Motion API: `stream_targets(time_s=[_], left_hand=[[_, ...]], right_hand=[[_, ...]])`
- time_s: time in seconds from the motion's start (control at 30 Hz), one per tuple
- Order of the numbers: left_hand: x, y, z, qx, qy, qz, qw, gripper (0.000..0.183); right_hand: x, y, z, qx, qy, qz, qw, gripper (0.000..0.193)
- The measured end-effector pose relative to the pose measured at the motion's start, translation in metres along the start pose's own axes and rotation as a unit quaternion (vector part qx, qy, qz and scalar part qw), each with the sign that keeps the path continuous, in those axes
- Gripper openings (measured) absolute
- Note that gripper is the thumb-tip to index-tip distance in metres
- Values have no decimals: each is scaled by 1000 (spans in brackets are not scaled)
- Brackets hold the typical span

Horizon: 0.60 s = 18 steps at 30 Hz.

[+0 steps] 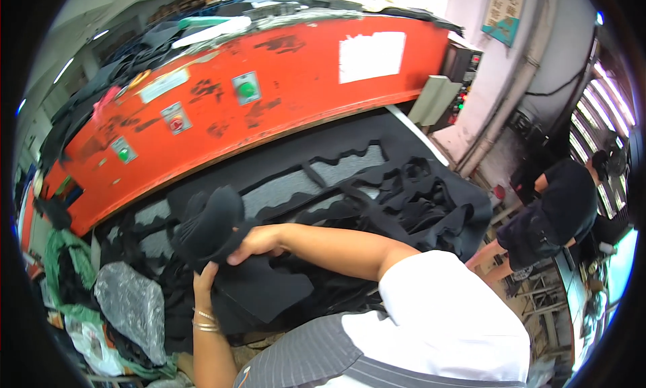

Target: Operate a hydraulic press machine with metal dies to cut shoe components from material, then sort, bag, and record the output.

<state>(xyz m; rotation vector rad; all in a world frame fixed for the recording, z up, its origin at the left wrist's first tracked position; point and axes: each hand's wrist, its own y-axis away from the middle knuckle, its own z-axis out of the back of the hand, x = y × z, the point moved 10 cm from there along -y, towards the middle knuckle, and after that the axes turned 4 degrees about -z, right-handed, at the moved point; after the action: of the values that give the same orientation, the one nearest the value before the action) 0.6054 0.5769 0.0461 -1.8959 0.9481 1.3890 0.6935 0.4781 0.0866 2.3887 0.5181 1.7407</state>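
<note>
Right hand (259, 243) grasps a curved black sheet-material stack (214, 220) at right; left hand (206, 277) grips its base. Its length rises beyond both.

The left hand (204, 280) shows little beyond its thumb; its fingers are hidden behind the stack of black sheet pieces (222, 216), whose layers are too blurred to count. The lower edge cuts off the left forearm (212, 358) and the grey striped apron (299, 358). Markings on the white paper (371, 57) cannot be made out. The co-worker (565, 196) at right is blurred, the hands' doings unclear.
</note>
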Motion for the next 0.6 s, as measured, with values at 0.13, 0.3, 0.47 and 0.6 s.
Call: stream_targets(time_s=[0.13,0.3,0.47,0.6], left_hand=[[12,5,28,-50,10,-57,997,49],[42,-11,48,-131,-242,-2,961,37],[7,-18,-25,-50,-72,32,996,35],[-39,13,-32,-108,-26,27,993,56]], right_hand=[[6,-13,4,-31,-30,-6,999,69],[-56,-54,67,-204,17,4,979,20],[-74,-105,39,37,59,-5,998,19],[-103,-98,69,121,54,6,991,19]])
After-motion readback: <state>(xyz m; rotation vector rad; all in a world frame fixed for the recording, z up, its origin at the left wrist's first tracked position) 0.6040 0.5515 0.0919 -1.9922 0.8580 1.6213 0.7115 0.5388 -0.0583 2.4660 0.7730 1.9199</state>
